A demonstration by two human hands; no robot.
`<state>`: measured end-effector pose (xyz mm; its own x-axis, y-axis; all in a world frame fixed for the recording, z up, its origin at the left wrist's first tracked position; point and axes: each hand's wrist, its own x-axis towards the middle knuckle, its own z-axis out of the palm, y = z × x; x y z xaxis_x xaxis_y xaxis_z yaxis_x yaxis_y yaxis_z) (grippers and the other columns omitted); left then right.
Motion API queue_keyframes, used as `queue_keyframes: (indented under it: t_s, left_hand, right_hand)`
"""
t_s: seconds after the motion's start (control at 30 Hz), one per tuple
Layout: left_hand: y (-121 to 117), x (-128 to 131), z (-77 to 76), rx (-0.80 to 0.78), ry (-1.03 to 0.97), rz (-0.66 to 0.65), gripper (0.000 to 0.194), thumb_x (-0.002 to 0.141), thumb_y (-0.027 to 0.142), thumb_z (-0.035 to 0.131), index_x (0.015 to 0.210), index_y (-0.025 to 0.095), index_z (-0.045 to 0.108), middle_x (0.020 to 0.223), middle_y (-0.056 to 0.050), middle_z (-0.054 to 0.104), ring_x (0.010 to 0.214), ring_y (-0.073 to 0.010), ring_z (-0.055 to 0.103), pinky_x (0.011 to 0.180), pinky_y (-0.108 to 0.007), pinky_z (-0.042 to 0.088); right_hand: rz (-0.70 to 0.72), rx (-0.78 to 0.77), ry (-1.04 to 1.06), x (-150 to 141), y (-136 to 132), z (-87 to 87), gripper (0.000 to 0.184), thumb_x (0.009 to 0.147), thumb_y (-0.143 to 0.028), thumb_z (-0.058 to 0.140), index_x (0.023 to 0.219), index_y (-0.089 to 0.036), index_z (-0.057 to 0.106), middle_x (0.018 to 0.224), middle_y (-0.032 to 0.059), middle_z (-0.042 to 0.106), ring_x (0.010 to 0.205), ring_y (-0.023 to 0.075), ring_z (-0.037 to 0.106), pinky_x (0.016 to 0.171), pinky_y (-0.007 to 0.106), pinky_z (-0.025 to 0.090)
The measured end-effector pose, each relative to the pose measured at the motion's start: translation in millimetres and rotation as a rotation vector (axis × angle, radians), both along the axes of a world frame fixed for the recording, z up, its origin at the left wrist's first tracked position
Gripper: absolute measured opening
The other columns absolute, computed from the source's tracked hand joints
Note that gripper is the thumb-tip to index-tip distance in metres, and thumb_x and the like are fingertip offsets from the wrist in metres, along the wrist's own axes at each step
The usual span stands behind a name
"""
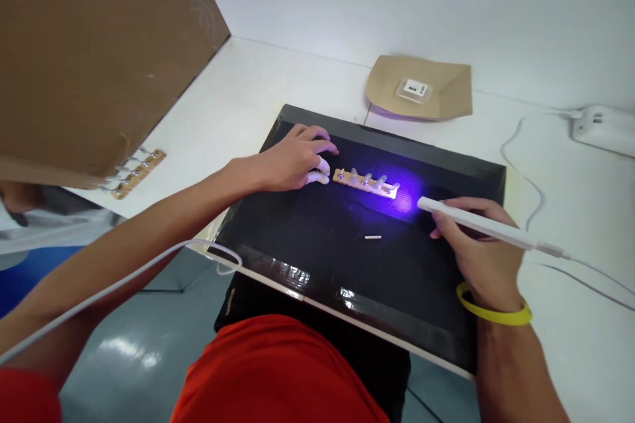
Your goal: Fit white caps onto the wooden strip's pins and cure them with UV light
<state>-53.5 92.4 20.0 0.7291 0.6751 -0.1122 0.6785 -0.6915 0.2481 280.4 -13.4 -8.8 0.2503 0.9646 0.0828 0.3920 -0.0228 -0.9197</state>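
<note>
My right hand (483, 238) holds a white pen-shaped UV lamp (471, 219), with a cable at its rear end. The lamp casts a violet glow onto the right end of a narrow wooden strip (364, 185). Along this strip stand several small metal pegs, most bearing pale, curved pieces that look like nail tips (380, 182). Just off the strip's left end is my left hand (302, 158), with white covers on thumb and forefinger. Those two fingertips are pinched together while the other fingers stretch out; anything between them is too small to make out.
Beneath the strip lies a black board (307, 231), with a short white stick (373, 236) on it. Behind it, a brown paper sheet (441, 89) carries a small clear case. A second pegged strip (139, 175) sits left by a brown partition (99, 46). A white power strip (602, 129) is at right.
</note>
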Motion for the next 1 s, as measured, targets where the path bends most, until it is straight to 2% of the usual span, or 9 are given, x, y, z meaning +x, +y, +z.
queue_keyframes:
  t_s: [0.13, 0.27, 0.37, 0.5, 0.67, 0.8, 1.0]
  left_hand:
    - [-13.5, -5.1, 5.6, -0.004, -0.11, 0.05, 0.031, 0.103, 0.036, 0.054, 0.099, 0.024, 0.082, 0.145, -0.009, 0.066, 0.142, -0.0339, 0.045, 0.117, -0.056, 0.029]
    - [-15.8, -15.4, 9.9, -0.233, -0.145, 0.119, 0.031, 0.1, 0.05, 0.06, 0.1, 0.029, 0.083, 0.157, -0.006, 0.056, 0.149, -0.0369, 0.037, 0.118, -0.061, 0.024]
    - [-9.1, -20.0, 7.9, -0.328, -0.083, 0.113, 0.031, 0.1, 0.05, 0.059, 0.102, 0.03, 0.082, 0.16, -0.005, 0.052, 0.151, -0.0388, 0.032, 0.119, -0.063, 0.019]
    - [4.7, -19.6, 1.6, -0.244, -0.088, 0.11, 0.03, 0.099, 0.047, 0.059, 0.099, 0.026, 0.08, 0.152, -0.008, 0.059, 0.147, -0.0376, 0.038, 0.119, -0.062, 0.014]
    - [14.8, -21.1, -0.3, -0.156, -0.147, 0.125, 0.034, 0.103, 0.046, 0.053, 0.122, 0.028, 0.073, 0.147, -0.011, 0.063, 0.141, -0.0326, 0.05, 0.12, -0.056, 0.013]
    - [13.9, -30.1, 2.2, -0.167, -0.148, 0.12, 0.035, 0.107, 0.042, 0.045, 0.119, 0.031, 0.075, 0.146, -0.007, 0.065, 0.141, -0.0305, 0.049, 0.118, -0.055, 0.014]
    - [5.9, -40.2, -2.1, -0.12, -0.131, 0.164, 0.041, 0.109, 0.047, 0.04, 0.122, 0.029, 0.075, 0.15, -0.008, 0.062, 0.148, -0.0338, 0.04, 0.119, -0.057, 0.014]
  right_hand:
    - [0.013, 0.019, -0.043, 0.5, 0.6, -0.6, 0.023, 0.079, -0.038, 0.088, 0.094, -0.024, 0.076, 0.085, 0.0001, 0.074, 0.062, 0.0144, 0.064, 0.055, 0.028, 0.053]
    - [-0.011, -0.011, -0.022, -0.2, 1.0, -0.5, 0.027, 0.078, -0.04, 0.089, 0.096, -0.025, 0.077, 0.085, 0.0002, 0.075, 0.062, 0.0148, 0.064, 0.055, 0.028, 0.054]
    - [-0.022, -0.048, 0.003, -1.7, 0.7, 0.4, 0.029, 0.076, -0.042, 0.091, 0.097, -0.025, 0.078, 0.087, 0.001, 0.076, 0.061, 0.0151, 0.065, 0.054, 0.028, 0.056]
    - [0.004, -0.07, 0.007, -2.8, 0.8, 1.4, 0.03, 0.074, -0.043, 0.091, 0.095, -0.025, 0.079, 0.084, 0.0015, 0.076, 0.059, 0.0149, 0.064, 0.051, 0.027, 0.056]
    - [0.043, -0.087, 0.007, -3.0, 2.3, 2.2, 0.028, 0.075, -0.043, 0.09, 0.093, -0.025, 0.079, 0.078, 0.0002, 0.073, 0.058, 0.0137, 0.064, 0.052, 0.025, 0.056]
    - [0.038, -0.1, 0.0, -3.6, 1.2, 1.6, 0.028, 0.075, -0.043, 0.09, 0.095, -0.026, 0.079, 0.085, 0.0011, 0.076, 0.061, 0.0137, 0.064, 0.054, 0.025, 0.055]
    - [0.066, -0.087, -0.036, -3.4, -1.4, 0.7, 0.027, 0.078, -0.045, 0.088, 0.096, -0.027, 0.08, 0.088, 0.0016, 0.075, 0.065, 0.0148, 0.063, 0.059, 0.028, 0.054]
